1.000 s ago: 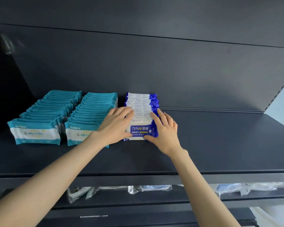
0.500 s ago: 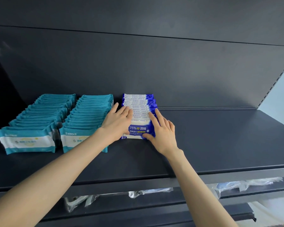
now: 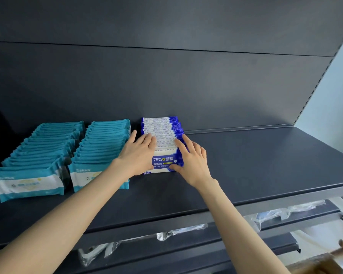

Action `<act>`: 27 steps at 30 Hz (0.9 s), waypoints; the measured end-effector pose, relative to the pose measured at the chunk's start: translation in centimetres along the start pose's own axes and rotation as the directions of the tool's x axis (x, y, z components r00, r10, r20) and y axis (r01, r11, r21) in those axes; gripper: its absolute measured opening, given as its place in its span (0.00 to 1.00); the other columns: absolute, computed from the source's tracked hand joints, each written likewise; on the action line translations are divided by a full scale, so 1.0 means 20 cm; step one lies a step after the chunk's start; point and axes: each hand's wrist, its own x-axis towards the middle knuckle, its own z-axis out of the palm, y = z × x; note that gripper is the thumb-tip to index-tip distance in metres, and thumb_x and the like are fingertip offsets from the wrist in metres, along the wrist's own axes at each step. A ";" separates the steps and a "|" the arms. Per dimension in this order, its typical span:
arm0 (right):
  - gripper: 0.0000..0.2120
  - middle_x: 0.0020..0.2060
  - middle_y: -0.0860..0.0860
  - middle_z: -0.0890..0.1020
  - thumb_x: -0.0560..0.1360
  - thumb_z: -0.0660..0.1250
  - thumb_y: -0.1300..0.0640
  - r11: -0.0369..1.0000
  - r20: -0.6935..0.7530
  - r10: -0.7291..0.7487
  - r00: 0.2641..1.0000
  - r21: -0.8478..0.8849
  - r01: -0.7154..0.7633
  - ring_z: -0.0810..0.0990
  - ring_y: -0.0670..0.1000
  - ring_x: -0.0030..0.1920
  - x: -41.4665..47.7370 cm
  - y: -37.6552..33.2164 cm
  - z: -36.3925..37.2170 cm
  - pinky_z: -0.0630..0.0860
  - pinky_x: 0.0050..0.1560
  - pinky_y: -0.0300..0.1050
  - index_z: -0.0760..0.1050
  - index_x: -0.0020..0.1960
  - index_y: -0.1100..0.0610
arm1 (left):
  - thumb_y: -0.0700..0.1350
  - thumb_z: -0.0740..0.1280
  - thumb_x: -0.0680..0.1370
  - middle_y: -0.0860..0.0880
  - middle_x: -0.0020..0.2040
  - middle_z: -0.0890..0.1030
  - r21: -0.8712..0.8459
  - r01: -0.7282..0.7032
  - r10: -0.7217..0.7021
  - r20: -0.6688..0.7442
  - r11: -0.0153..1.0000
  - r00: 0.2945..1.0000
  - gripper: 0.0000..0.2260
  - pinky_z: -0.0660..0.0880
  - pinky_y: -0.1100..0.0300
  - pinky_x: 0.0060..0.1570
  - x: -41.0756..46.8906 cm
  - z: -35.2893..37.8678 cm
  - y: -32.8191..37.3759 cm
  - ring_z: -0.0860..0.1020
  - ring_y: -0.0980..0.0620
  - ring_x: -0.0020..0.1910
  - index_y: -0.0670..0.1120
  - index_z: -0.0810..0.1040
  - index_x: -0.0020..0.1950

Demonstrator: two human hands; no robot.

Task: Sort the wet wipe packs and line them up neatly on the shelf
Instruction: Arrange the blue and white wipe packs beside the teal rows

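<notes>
Blue alcohol wipe packs (image 3: 162, 135), one row running forward from the rear edge of the shelf (image 3: 265, 165), just right of two teal wipe rows (image 3: 105, 143): left hand (image 3: 137, 155) and right hand (image 3: 192, 163), fingers straight, press its two flanks, apparently squaring it.

On the shelf (image 3: 255, 175), three rows of packs run front to back, side by side: left row (image 3: 46, 147), middle row (image 3: 103, 143), alcohol wipe row (image 3: 162, 131) at right. The left hand (image 3: 137, 155) and right hand (image 3: 192, 165) flank the alcohol wipe row, touching it.
</notes>
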 end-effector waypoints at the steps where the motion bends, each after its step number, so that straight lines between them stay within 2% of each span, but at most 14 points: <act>1: 0.36 0.77 0.51 0.52 0.74 0.68 0.45 1.000 0.004 0.006 1.000 0.012 -0.006 0.55 0.55 0.74 -0.01 -0.01 -0.02 0.50 0.72 0.49 0.55 0.76 0.51 | 0.56 0.62 0.78 0.42 0.78 0.46 -0.022 -0.008 0.008 0.010 1.000 1.000 0.38 0.42 0.45 0.74 -0.01 -0.01 0.00 0.47 0.47 0.77 0.40 0.43 0.77; 5: 0.28 0.76 0.51 0.59 0.76 0.67 0.49 0.990 -0.082 0.035 0.996 0.135 -0.024 0.58 0.55 0.73 -0.05 -0.02 -0.12 0.57 0.70 0.50 0.64 0.73 0.54 | 0.57 0.61 0.79 0.44 0.78 0.49 -0.146 -0.027 0.021 -0.044 0.989 0.999 0.34 0.45 0.48 0.74 -0.04 -0.08 0.00 0.51 0.47 0.76 0.42 0.51 0.77; 8: 0.22 0.72 0.54 0.66 0.77 0.67 0.51 0.983 -0.215 0.067 0.974 0.180 -0.028 0.64 0.57 0.69 -0.14 0.01 -0.25 0.65 0.66 0.51 0.71 0.68 0.57 | 0.54 0.61 0.79 0.46 0.75 0.62 -0.286 -0.065 0.002 -0.216 0.956 0.976 0.25 0.55 0.51 0.71 -0.08 -0.17 0.05 0.61 0.46 0.73 0.44 0.63 0.73; 11: 0.19 0.69 0.54 0.70 0.77 0.66 0.53 0.983 -0.309 0.119 0.944 0.172 -0.068 0.68 0.56 0.65 -0.31 0.07 -0.40 0.70 0.62 0.51 0.73 0.66 0.58 | 0.46 0.67 0.77 0.44 0.60 0.78 -0.405 -0.206 -0.021 -0.489 0.891 0.872 0.16 0.69 0.49 0.58 -0.12 -0.25 0.18 0.75 0.42 0.59 0.41 0.76 0.62; 14: 0.17 0.64 0.53 0.75 0.76 0.66 0.52 0.981 -0.440 0.170 0.882 0.164 -0.107 0.73 0.57 0.59 -0.55 0.15 -0.54 0.74 0.56 0.50 0.75 0.62 0.58 | 0.46 0.66 0.74 0.44 0.50 0.82 -0.449 -0.337 -0.051 -0.658 0.828 0.751 0.14 0.76 0.48 0.48 -0.19 -0.34 0.39 0.80 0.42 0.48 0.40 0.80 0.55; 16: 0.16 0.62 0.53 0.76 0.75 0.64 0.51 0.977 -0.478 0.211 0.853 0.138 -0.164 0.75 0.56 0.58 -0.77 0.22 -0.61 0.75 0.55 0.50 0.76 0.60 0.58 | 0.49 0.63 0.75 0.46 0.50 0.81 -0.471 -0.416 -0.026 -0.686 0.777 0.727 0.15 0.77 0.49 0.48 -0.27 -0.40 0.58 0.80 0.43 0.48 0.41 0.80 0.55; 19: 0.16 0.62 0.52 0.77 0.76 0.63 0.50 0.952 -0.487 0.302 0.819 0.110 -0.286 0.74 0.55 0.61 -1.16 0.33 -0.70 0.73 0.59 0.52 0.77 0.60 0.56 | 0.51 0.59 0.76 0.47 0.52 0.81 -0.496 -0.509 0.031 -0.694 0.703 0.719 0.17 0.77 0.49 0.48 -0.43 -0.45 0.89 0.79 0.43 0.49 0.42 0.79 0.56; 23: 0.13 0.61 0.50 0.77 0.77 0.65 0.51 0.896 -0.480 0.426 0.767 0.107 -0.430 0.73 0.53 0.62 -1.75 0.42 -0.77 0.68 0.61 0.47 0.76 0.60 0.54 | 0.52 0.58 0.76 0.50 0.53 0.81 -0.540 -0.598 0.140 -0.661 0.592 0.737 0.17 0.72 0.55 0.51 -0.72 -0.45 1.35 0.78 0.49 0.51 0.44 0.78 0.57; 27: 0.13 0.59 0.49 0.78 0.76 0.68 0.54 0.793 -0.404 0.584 0.704 0.097 -0.602 0.74 0.52 0.61 -2.38 0.46 -0.79 0.72 0.62 0.50 0.77 0.60 0.52 | 0.54 0.58 0.76 0.50 0.54 0.80 -0.609 -0.642 0.287 -0.582 0.466 0.761 0.19 0.75 0.52 0.53 -1.04 -0.42 1.82 0.78 0.49 0.52 0.45 0.78 0.59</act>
